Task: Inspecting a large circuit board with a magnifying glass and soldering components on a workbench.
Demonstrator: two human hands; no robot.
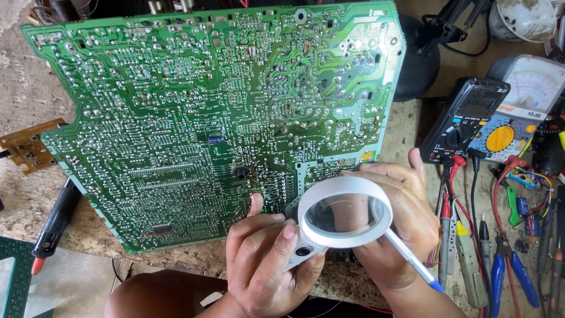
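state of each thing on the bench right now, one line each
circuit board: solder side up, tilted
magnifying glass: held over the board's lower edge
left hand: gripping the magnifier's handle
right hand: touching the lens rim, holding a pen
digital multimeter: screen dark, leads plugged in

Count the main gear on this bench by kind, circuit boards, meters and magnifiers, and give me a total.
Circuit boards: 2, large green board, small brown board
Meters: 2, black digital meter, analog meter
Magnifiers: 1, white magnifier held in the left hand, right hand behind it
Total: 5
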